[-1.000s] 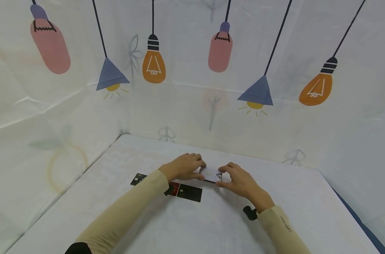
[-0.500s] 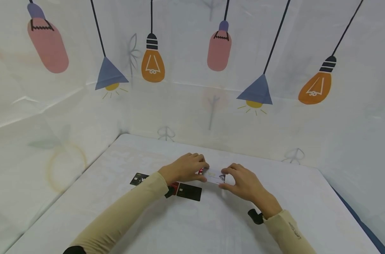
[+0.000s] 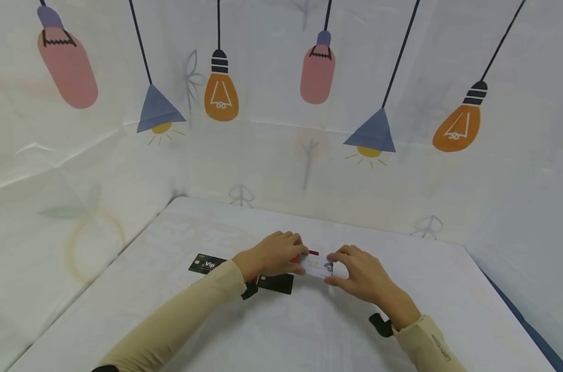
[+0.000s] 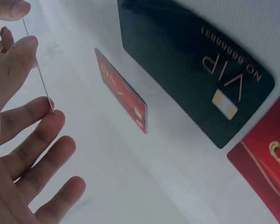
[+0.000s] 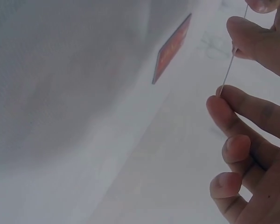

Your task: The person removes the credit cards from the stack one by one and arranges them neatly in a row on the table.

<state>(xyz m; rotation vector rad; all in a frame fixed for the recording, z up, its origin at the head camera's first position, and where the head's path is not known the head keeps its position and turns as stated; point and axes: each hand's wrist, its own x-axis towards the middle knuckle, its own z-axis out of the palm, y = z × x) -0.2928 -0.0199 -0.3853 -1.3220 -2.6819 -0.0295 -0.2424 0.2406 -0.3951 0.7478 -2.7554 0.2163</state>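
Note:
A white card with a small dark picture at one end is held up between both hands in the head view. My left hand pinches its left end between thumb and fingers, and my right hand pinches the right end. Seen edge-on, the card is a thin line in the left wrist view, and the same thin card shows in the right wrist view. A red card lies on the table beneath and beyond it, mostly covered in the head view.
On the white table lie a dark card marked Vip and another dark card. Between them, largely behind the left arm, is a red card. A printed curtain stands behind the table.
The white card has come up off the red card and shifted slightly right and nearer, held by both hands. The red card behind it has come into sight.

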